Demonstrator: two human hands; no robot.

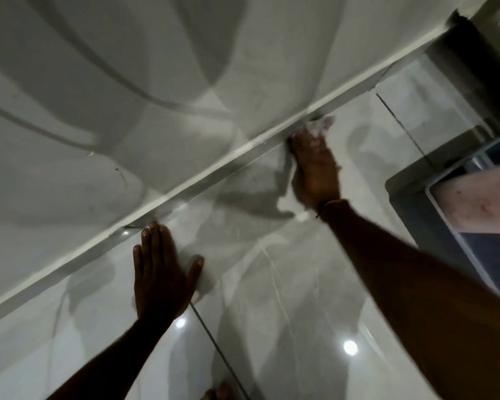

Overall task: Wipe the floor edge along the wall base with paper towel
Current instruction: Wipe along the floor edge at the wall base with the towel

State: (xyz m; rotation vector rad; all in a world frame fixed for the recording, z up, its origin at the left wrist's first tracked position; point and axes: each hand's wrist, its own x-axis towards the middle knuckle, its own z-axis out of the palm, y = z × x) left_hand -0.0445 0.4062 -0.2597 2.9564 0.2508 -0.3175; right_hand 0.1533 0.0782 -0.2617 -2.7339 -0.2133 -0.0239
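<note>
The white wall base [202, 174] runs diagonally from lower left to upper right, where it meets the glossy grey tiled floor [272, 284]. My right hand [315, 166] presses a crumpled white paper towel [319, 124] onto the floor right at the wall base; the towel sticks out past my fingertips and the hand is blurred. My left hand [159, 269] lies flat on the floor, fingers spread, with the fingertips close to the wall base and nothing in it.
A grey box-like object with a pale top [459, 203] stands on the floor at the right. A dark door frame or gap [471, 44] sits at the upper right corner. A tile joint [214, 342] runs across the floor, and toes [217, 392] show at the bottom edge.
</note>
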